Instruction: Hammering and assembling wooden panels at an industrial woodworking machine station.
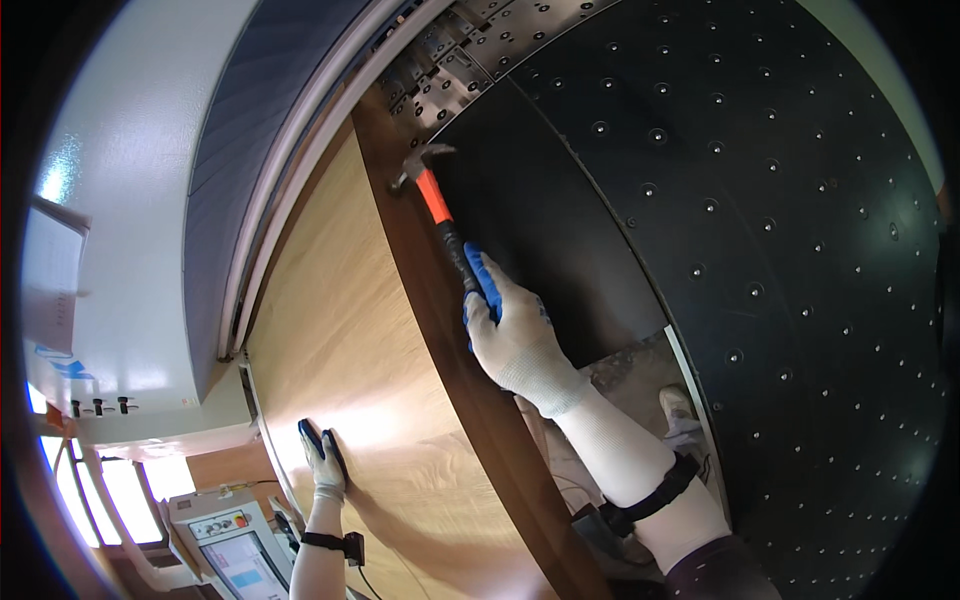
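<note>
My right hand (510,335), in a white glove with blue-coated fingers, is closed round the dark handle of a claw hammer (433,195). The hammer has an orange neck, and its metal head is at the brown side edge (410,250) of a wood-grain board, towards the far end. Whether the head touches that edge, I cannot tell. To the left, my left hand (325,465) in a similar glove lies on the glossy top of the wood-grain board (350,330), its fingers stretched out and a little apart.
A black table (720,280) studded with small metal balls spans the right. A dark flat panel (540,200) adjoins the board. Perforated metal plates (440,90) sit at the far end. A pale machine housing (140,250) and a control screen (240,565) stand left. Floor shows below.
</note>
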The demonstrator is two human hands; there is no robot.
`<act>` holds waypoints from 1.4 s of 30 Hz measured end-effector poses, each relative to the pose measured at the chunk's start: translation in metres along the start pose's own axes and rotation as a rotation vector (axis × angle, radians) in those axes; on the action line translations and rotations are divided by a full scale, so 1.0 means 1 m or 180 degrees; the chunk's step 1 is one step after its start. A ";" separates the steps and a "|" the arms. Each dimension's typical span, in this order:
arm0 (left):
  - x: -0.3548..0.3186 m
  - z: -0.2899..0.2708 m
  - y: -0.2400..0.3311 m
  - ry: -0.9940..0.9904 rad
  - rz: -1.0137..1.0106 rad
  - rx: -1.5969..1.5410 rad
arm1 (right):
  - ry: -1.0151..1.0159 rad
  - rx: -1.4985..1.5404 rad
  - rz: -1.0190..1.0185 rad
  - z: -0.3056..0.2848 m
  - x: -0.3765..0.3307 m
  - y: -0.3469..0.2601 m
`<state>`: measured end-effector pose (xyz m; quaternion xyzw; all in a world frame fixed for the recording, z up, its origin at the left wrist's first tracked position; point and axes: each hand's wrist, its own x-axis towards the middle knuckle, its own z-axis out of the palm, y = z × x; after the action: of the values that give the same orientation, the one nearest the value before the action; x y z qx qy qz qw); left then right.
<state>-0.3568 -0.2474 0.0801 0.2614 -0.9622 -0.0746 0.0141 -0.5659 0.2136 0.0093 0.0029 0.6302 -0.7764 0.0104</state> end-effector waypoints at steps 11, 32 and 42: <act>0.001 0.007 0.008 0.0034 -0.0085 -0.0079 | 0.0419 -0.0108 -0.0253 0.017 -0.022 0.021; 0.017 0.022 -0.006 0.0375 0.0093 -0.0142 | -0.0363 0.1410 0.0335 -0.080 -0.166 -0.059; -0.023 0.023 0.059 0.0995 0.0936 -0.0873 | 0.1166 0.0605 0.0642 -0.227 -0.256 -0.171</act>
<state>-0.3682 -0.1825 0.0663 0.1226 -0.9569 -0.1602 0.2088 -0.3151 0.4741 0.1348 0.2078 0.5421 -0.8138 -0.0269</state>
